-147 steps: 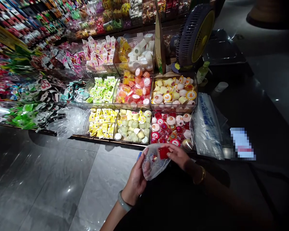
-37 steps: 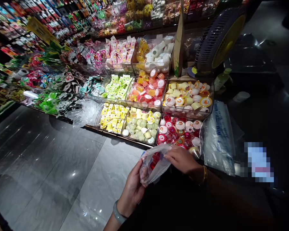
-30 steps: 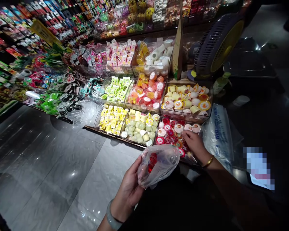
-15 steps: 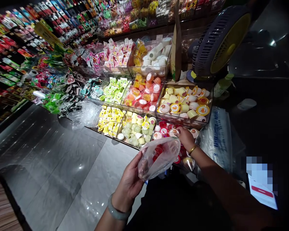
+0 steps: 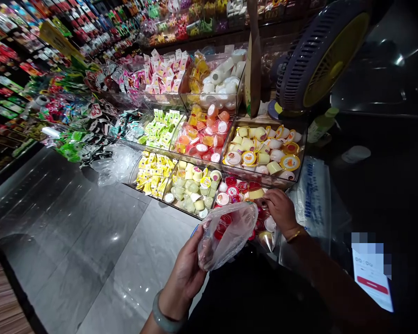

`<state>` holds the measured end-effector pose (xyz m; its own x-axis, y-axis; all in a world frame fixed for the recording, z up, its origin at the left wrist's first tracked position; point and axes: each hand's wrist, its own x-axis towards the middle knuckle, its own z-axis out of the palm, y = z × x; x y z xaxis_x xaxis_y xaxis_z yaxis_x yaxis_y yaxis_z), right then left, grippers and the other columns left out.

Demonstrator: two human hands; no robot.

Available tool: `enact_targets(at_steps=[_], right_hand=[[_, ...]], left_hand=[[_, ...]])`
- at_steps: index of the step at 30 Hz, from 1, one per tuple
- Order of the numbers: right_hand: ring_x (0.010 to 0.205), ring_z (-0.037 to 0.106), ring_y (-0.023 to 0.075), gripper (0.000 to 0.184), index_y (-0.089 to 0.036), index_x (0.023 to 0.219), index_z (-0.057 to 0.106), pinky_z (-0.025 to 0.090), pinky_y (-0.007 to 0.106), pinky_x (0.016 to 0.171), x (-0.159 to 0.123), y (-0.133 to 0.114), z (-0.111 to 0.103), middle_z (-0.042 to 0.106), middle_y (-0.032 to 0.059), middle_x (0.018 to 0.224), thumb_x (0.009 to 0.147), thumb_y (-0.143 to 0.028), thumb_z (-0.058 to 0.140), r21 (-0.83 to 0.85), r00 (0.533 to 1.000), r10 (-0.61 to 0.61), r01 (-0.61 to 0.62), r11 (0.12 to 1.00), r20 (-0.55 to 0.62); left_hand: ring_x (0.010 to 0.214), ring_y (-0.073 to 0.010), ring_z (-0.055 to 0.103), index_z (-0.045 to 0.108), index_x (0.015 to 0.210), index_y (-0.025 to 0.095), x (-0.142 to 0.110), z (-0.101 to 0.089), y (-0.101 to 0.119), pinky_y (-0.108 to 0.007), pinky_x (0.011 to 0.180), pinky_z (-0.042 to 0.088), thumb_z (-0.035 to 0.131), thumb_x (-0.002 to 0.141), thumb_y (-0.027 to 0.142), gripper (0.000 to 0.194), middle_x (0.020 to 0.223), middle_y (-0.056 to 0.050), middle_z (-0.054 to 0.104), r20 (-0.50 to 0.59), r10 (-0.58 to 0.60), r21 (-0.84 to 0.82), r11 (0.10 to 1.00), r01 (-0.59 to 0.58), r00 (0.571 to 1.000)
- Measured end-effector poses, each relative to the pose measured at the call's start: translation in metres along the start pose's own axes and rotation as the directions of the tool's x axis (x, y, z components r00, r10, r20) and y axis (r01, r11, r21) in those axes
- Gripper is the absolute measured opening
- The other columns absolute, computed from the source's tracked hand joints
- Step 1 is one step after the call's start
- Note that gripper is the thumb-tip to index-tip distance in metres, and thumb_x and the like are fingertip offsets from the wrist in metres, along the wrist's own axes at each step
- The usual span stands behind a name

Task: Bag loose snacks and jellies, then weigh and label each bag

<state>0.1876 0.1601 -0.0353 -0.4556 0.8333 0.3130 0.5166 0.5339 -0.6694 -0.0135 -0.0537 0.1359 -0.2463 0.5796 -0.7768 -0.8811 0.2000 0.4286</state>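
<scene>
My left hand (image 5: 187,273) grips a clear plastic bag (image 5: 230,234) by its lower edge; red jelly cups show through the bag. My right hand (image 5: 280,209) reaches into the near right bin of red and white jelly cups (image 5: 235,188), fingers curled down among the cups. What the fingers hold, if anything, is hidden. A gold bangle sits on the right wrist and a pale green bangle on the left.
Clear bins hold yellow cups (image 5: 264,150), orange and pink cups (image 5: 204,134), pale green cups (image 5: 193,188) and yellow packets (image 5: 153,169). A roll of plastic bags (image 5: 313,195) hangs at right. A purple fan (image 5: 316,51) stands behind. Grey tiled floor (image 5: 90,241) lies at left.
My right hand left the bag's mouth and moved forward into the red cup bin. The left hand keeps the bag, now held open below the bin's front edge.
</scene>
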Motion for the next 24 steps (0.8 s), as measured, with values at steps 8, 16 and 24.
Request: enact_targets(at_steps=[8, 16, 24], right_hand=[[0.098, 0.068, 0.0251, 0.017, -0.028, 0.094, 0.073, 0.058, 0.046, 0.09, -0.005, -0.074, -0.051, 0.073, 0.0054, 0.098, 0.09, -0.016, 0.062, 0.178, 0.951, -0.139, 0.193, 0.965, -0.277], [0.092, 0.069, 0.0185, 0.025, -0.03, 0.093, 0.068, 0.053, 0.047, 0.1, -0.029, -0.146, -0.013, 0.076, -0.0029, 0.098, 0.097, -0.012, 0.052, 0.166, 0.9, -0.435, 0.426, 0.889, 0.017], [0.103, 0.066, 0.0196, 0.02, -0.03, 0.109, 0.069, 0.049, 0.044, 0.101, -0.017, -0.116, -0.003, 0.075, -0.0005, 0.108, 0.099, -0.019, 0.055, 0.15, 0.952, -0.262, 0.286, 0.946, -0.16]], left_hand=[[0.04, -0.0052, 0.037, 0.07, 0.104, 0.017, 0.004, 0.001, 0.001, -0.017, 0.041, 0.033, 0.073, 0.088, 0.033, 0.022, 0.049, 0.009, 0.044, 0.078, 0.005, -0.03, 1.0, -0.002, 0.997], [0.06, -0.0108, 0.065, 0.067, 0.121, 0.014, 0.0, 0.007, 0.012, -0.02, 0.057, 0.054, 0.069, 0.089, 0.019, 0.032, 0.085, -0.003, 0.074, -0.046, 0.061, 0.027, 0.998, -0.06, 0.997], [0.042, -0.007, 0.049, 0.068, 0.115, 0.017, 0.008, -0.001, 0.02, -0.017, 0.046, 0.046, 0.062, 0.095, 0.022, 0.022, 0.057, 0.005, 0.059, -0.029, 0.064, 0.008, 0.998, -0.064, 0.998]])
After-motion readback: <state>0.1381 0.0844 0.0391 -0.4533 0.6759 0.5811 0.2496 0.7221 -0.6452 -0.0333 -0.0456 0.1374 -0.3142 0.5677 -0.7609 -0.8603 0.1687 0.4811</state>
